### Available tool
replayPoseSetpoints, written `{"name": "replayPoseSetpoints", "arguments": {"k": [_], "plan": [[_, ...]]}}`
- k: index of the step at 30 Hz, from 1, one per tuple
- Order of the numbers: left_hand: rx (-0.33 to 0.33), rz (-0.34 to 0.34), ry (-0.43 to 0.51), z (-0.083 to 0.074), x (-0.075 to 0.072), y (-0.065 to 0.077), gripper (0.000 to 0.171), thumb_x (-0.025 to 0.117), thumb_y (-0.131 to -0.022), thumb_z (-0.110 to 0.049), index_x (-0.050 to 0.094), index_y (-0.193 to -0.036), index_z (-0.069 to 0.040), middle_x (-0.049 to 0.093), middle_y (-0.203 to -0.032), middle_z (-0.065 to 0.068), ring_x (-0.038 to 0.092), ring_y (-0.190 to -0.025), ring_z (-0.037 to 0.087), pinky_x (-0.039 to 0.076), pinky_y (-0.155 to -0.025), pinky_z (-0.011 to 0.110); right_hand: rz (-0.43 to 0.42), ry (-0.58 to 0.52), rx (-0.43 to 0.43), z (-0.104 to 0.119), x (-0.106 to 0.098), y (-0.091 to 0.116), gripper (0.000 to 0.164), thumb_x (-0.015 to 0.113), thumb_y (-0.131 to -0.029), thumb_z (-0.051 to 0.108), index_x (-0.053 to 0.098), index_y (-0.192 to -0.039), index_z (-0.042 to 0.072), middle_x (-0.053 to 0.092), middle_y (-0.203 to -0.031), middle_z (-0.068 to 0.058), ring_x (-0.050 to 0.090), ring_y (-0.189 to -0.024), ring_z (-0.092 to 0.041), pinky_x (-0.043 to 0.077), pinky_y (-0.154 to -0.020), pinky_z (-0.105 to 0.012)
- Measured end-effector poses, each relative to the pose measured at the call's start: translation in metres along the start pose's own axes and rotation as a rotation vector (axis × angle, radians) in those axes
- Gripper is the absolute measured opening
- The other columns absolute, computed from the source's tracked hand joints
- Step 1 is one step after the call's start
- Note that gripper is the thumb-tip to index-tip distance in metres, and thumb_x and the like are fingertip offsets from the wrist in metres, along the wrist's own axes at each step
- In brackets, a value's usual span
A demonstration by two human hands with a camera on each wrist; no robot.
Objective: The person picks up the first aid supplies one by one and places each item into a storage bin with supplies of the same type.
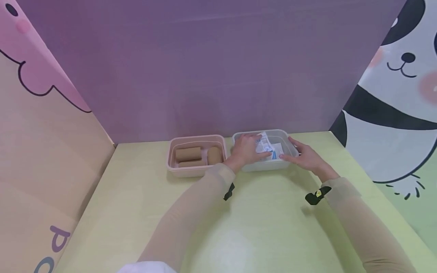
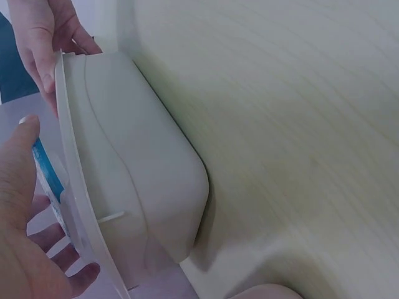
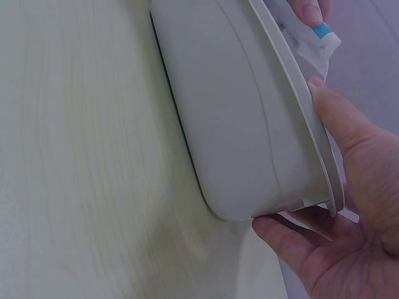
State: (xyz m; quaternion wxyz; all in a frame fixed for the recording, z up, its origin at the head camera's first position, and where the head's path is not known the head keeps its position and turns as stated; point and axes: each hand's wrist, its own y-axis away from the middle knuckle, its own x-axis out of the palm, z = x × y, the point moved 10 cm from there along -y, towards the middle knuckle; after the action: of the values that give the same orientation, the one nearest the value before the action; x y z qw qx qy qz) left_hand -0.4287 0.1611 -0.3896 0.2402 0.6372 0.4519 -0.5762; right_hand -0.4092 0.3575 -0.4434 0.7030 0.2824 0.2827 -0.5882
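At the back of the table a grey-white plastic bin (image 1: 266, 165) stands with white packets inside. My left hand (image 1: 247, 149) reaches over its rim and grips a white packet with blue print (image 1: 263, 144), thumb on one side and fingers on the other. In the left wrist view, the packet's blue strip (image 2: 48, 171) shows near the thumb. A second white packet (image 1: 278, 149) lies beside it. My right hand (image 1: 307, 156) holds the bin's right end; in the right wrist view the thumb (image 3: 340, 115) lies at the rim and fingers (image 3: 287, 243) curl below it.
Left of the grey-white bin stands a pink bin (image 1: 187, 172) with several brown cylinders (image 1: 188, 154) in it. A purple wall panel (image 1: 218, 76) rises right behind both bins. Printed side panels, one with a panda (image 1: 403, 98), flank the table (image 1: 136, 212).
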Motion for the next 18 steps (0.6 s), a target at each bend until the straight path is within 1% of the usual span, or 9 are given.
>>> {"name": "replayPoseSetpoints", "arguments": {"k": [5, 10, 18], "plan": [[-0.002, -0.002, 0.009, -0.0006, 0.0021, -0.0009, 0.080, 0.069, -0.093, -0.070, 0.058, -0.155, -0.021, 0.065, -0.151, -0.001, 0.060, -0.140, 0.023, 0.049, -0.114, 0.044, 0.005, 0.005, 0.002, -0.0002, 0.0000, 0.0000, 0.105, 0.072, -0.100, 0.051, 0.007, -0.171, 0.008, 0.029, -0.167, -0.037, 0.038, -0.150, -0.054, 0.035, -0.120, -0.071], [0.004, -0.006, 0.009, -0.0029, 0.0039, -0.0011, 0.080, 0.067, -0.093, -0.072, 0.058, -0.154, -0.022, 0.066, -0.151, -0.003, 0.061, -0.138, 0.023, 0.052, -0.110, 0.044, -0.010, 0.005, -0.011, -0.0008, -0.0004, -0.0018, 0.104, 0.073, -0.100, 0.048, 0.010, -0.171, 0.006, 0.033, -0.166, -0.037, 0.042, -0.149, -0.053, 0.039, -0.119, -0.068], [0.007, 0.006, 0.021, -0.0035, 0.0069, -0.0010, 0.076, 0.067, -0.094, -0.071, 0.061, -0.152, -0.022, 0.066, -0.151, -0.004, 0.060, -0.139, 0.022, 0.053, -0.109, 0.044, -0.022, 0.008, -0.018, 0.0003, -0.0005, 0.0001, 0.102, 0.073, -0.100, 0.046, 0.011, -0.171, 0.006, 0.037, -0.163, -0.038, 0.046, -0.146, -0.052, 0.041, -0.117, -0.066]]}}
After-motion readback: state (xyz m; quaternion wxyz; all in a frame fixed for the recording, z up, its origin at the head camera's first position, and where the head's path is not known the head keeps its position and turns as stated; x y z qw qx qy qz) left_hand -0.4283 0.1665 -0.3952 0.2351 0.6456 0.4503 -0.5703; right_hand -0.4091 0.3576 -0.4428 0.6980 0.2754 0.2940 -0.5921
